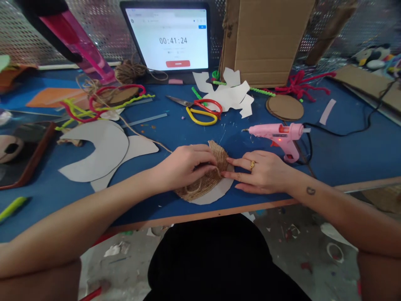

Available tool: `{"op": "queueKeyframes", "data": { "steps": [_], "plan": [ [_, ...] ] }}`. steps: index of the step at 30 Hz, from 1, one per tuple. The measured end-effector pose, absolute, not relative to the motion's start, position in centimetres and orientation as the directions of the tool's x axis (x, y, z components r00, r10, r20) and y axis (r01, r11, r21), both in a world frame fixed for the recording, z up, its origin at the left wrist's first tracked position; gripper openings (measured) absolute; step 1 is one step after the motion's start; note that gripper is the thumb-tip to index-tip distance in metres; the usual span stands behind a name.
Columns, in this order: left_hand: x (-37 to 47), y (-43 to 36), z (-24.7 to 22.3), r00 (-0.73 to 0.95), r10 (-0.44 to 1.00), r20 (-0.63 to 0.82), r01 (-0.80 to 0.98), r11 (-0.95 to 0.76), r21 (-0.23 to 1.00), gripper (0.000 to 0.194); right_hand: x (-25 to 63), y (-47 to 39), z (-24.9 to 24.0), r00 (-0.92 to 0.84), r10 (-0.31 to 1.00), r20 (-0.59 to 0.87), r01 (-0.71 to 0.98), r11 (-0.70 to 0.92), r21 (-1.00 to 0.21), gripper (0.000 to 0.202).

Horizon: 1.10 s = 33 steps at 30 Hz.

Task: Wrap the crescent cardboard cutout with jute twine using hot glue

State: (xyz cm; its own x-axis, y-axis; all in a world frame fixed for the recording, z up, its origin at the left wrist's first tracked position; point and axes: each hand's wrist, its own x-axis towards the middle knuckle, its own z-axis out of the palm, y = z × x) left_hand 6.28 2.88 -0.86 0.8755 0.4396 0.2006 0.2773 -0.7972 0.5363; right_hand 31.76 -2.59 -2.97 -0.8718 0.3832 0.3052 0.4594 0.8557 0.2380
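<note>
A pale cut-out card shape [223, 189] lies near the table's front edge, largely covered with rows of brown twine [203, 187]. Over its upper left side, my left hand [191, 163] is closed with the fingers pinching the twine at the rows. The loose strand runs from under that hand back to a ball of twine [130, 72] by the tablet. My right hand [261, 172] has its fingers stretched out, two fingertips pressing the twine and card at the right edge. Just beyond it rests a pink glue gun [278, 134], its nozzle pointing left.
Red-and-yellow scissors [200, 110] lie behind my hands beside white paper scraps [230, 94]. Cardboard discs [285, 108] sit at the right, crescent card cut-outs [103, 152] at the left. A tablet [169, 39] and a cardboard box [266, 42] stand at the back. The glue gun's cord [347, 133] trails right.
</note>
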Motion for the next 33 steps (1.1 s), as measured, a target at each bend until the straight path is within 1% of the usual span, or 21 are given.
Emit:
{"op": "queueKeyframes", "data": {
  "steps": [3, 6, 9, 12, 14, 15, 16, 17, 18, 19, 20, 21, 23, 26, 28, 30, 33],
  "plan": [
    [6.6, 2.8, -1.1, 0.883, 0.412, 0.226, 0.240, -0.809, 0.536, 0.014, 31.8, -2.3, -3.0, -0.863, 0.390, 0.322, 0.465, 0.861, 0.206, 0.036],
    [6.8, 2.8, -1.3, 0.869, 0.424, 0.253, 0.241, -0.812, 0.532, 0.014, 32.0, -2.5, -2.4, -0.827, 0.388, 0.406, 0.492, 0.850, 0.190, 0.034],
    [6.8, 3.0, -1.6, 0.840, 0.472, 0.267, 0.272, -0.792, 0.546, 0.013, 32.7, -3.8, -1.2, -0.735, 0.440, 0.516, 0.589, 0.791, 0.165, 0.027],
    [6.8, 3.1, -1.8, 0.819, 0.521, 0.241, 0.314, -0.757, 0.573, 0.012, 34.2, -5.9, -0.4, -0.632, 0.480, 0.608, 0.685, 0.714, 0.148, 0.014],
    [6.9, 3.2, -1.9, 0.812, 0.536, 0.231, 0.321, -0.740, 0.591, 0.013, 35.7, -7.0, -0.5, -0.517, 0.513, 0.685, 0.785, 0.604, 0.140, 0.014],
    [6.9, 3.2, -1.9, 0.809, 0.542, 0.227, 0.320, -0.731, 0.602, 0.013, 36.5, -7.4, -0.8, -0.410, 0.543, 0.733, 0.852, 0.514, 0.096, 0.015],
    [6.9, 3.2, -1.9, 0.807, 0.548, 0.220, 0.320, -0.720, 0.616, 0.013, 37.3, -7.5, -1.1, -0.266, 0.580, 0.770, 0.914, 0.405, 0.010, 0.015],
    [6.9, 3.1, -1.8, 0.805, 0.555, 0.210, 0.323, -0.706, 0.631, 0.013, 38.1, -7.4, -1.4, -0.102, 0.629, 0.770, 0.948, 0.296, -0.116, 0.016],
    [7.0, 3.1, -1.8, 0.802, 0.563, 0.198, 0.326, -0.691, 0.645, 0.013, 38.8, -7.1, -1.8, 0.042, 0.686, 0.727, 0.945, 0.209, -0.252, 0.021],
    [7.0, 3.1, -1.8, 0.798, 0.572, 0.188, 0.330, -0.677, 0.658, 0.013, 39.3, -6.7, -2.1, 0.137, 0.749, 0.648, 0.920, 0.145, -0.363, 0.031],
    [7.0, 3.0, -1.8, 0.794, 0.581, 0.177, 0.336, -0.662, 0.670, 0.013, 39.7, -6.1, -2.4, 0.172, 0.815, 0.553, 0.892, 0.109, -0.438, 0.039],
    [6.9, 3.0, -1.9, 0.790, 0.591, 0.166, 0.341, -0.648, 0.681, 0.013, 39.9, -5.4, -2.6, 0.158, 0.870, 0.466, 0.874, 0.097, -0.477, 0.045],
    [6.9, 2.8, -2.0, 0.782, 0.608, 0.140, 0.344, -0.608, 0.715, 0.013, 39.9, -4.1, -2.8, 0.074, 0.942, 0.328, 0.866, 0.103, -0.490, 0.044],
    [6.9, 2.5, -2.3, 0.766, 0.635, 0.096, 0.343, -0.531, 0.775, 0.012, 39.4, -2.5, -2.7, -0.010, 0.981, 0.192, 0.862, 0.106, -0.496, 0.042],
    [7.0, 2.2, -2.5, 0.749, 0.656, 0.090, 0.337, -0.494, 0.802, 0.011, 39.2, -2.1, -2.4, -0.030, 0.990, 0.135, 0.859, 0.095, -0.502, 0.042],
    [7.1, 1.9, -2.7, 0.730, 0.677, 0.095, 0.327, -0.467, 0.822, 0.011, 39.1, -2.4, -1.8, -0.033, 0.992, 0.122, 0.858, 0.090, -0.506, 0.041],
    [7.3, 1.6, -2.8, 0.707, 0.700, 0.102, 0.320, -0.445, 0.836, 0.012, 39.1, -4.1, -0.7, -0.024, 0.982, 0.186, 0.828, 0.124, -0.547, 0.033]
  ]
}}
